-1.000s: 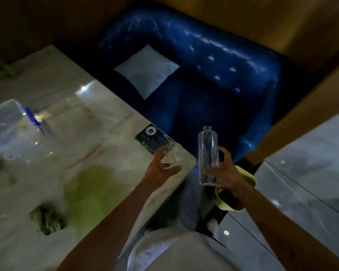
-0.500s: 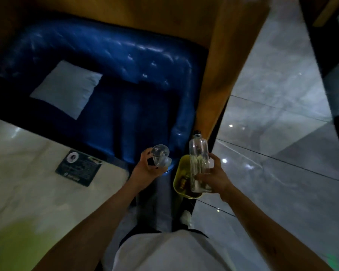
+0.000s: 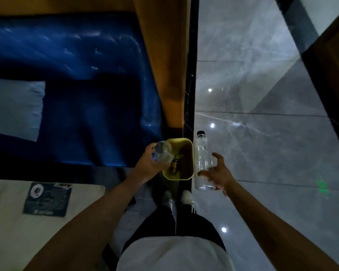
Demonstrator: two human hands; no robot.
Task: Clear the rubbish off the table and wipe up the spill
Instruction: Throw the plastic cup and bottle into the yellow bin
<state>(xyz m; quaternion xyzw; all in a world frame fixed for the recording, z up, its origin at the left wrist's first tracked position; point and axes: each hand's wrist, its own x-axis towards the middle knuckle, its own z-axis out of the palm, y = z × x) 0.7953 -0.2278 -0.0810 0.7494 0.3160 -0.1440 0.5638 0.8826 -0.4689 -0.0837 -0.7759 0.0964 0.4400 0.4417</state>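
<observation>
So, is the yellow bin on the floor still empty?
No. Inside the yellow bin something brownish already lies at the bottom, beside the crumpled plastic in the left hand.

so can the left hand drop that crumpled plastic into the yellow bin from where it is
Probably yes. The left hand holds the crumpled plastic right over the near-left rim of the yellow bin, whose mouth is open with only some rubbish at the bottom. A small shift right should clear the rim.
</observation>
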